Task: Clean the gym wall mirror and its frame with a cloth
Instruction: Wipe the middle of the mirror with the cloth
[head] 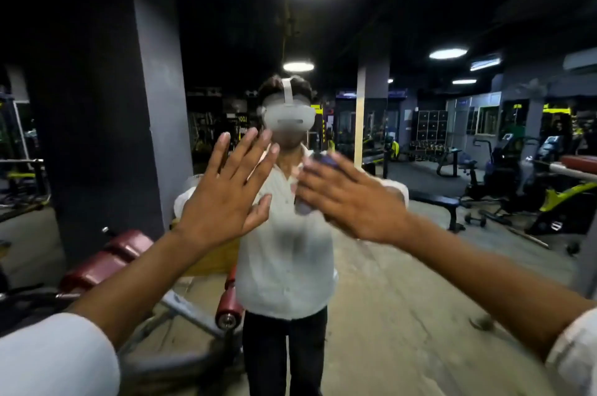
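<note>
Both hands are up at the mirror (pixel 403 282), which fills the view ahead. See the left hand (pixel 223 198): fingers straight and spread wide, holding nothing, probably steadying the reach. Now the right hand (pixel 352 202), blurred, fingers fairly straight and laid flat over a blue cloth (pixel 323 159), pressing it to the glass, I'd judge, so the palm drives the wipe. I can't make out the mirror's frame.

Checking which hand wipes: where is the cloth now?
Head view: the blue cloth peeks from under the right hand, just right of centre, beside the spread left hand.
</note>
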